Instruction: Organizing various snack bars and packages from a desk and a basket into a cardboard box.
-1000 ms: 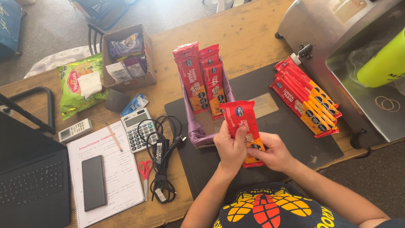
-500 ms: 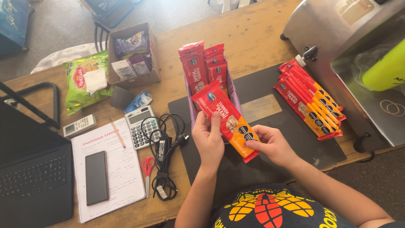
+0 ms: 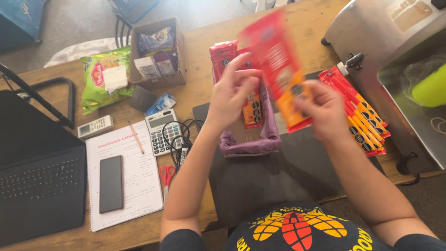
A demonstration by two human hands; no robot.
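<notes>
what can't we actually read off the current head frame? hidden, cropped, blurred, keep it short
- Red packet, head view: motion-blurred, so its print is unreadable.
- Right hand fingers: partly behind the packet; the grip is unclear.
- Left hand: contact with the packet is blurred; cannot tell if it grips.
- Purple-lined box: the hands and packet cover most of its contents.
- Green item: cut off by the right edge.
- Laptop: cropped by the left edge.

One long red-and-orange snack packet (image 3: 281, 69) is up in the air, one purple-lined cardboard tray (image 3: 251, 142) sits below, and one stack of matching red packets (image 3: 360, 114) lies on the right, too overlapped to count. One grey calculator (image 3: 160, 131), one black phone (image 3: 111, 183), one pair of red-handled scissors (image 3: 166, 176).
</notes>
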